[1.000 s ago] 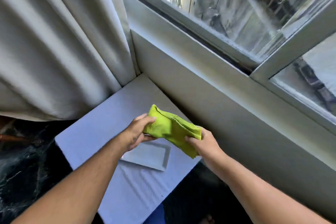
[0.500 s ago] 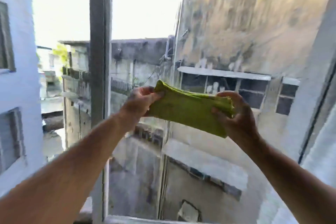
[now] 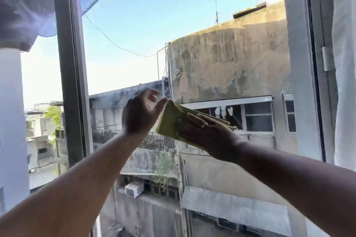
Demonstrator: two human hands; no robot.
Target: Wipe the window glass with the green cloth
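The folded green cloth (image 3: 171, 119) lies flat against the window glass (image 3: 150, 31) near the middle of the pane. My right hand (image 3: 210, 136) presses on it with the palm spread, covering most of the cloth. Just left of the cloth, my left hand (image 3: 140, 113) is raised with its fingers apart and holds nothing; its thumb tip is close to the cloth's upper left corner.
A grey vertical frame bar (image 3: 71, 75) bounds the pane on the left, and the right frame (image 3: 316, 82) with a hinge bounds it on the right. A pale curtain (image 3: 344, 63) hangs at the far right. Buildings and sky show through the glass.
The view swung up from the sill to the window. Both hands lifted the cloth to the glass; my left hand let go and my right hand now flattens it against the pane.
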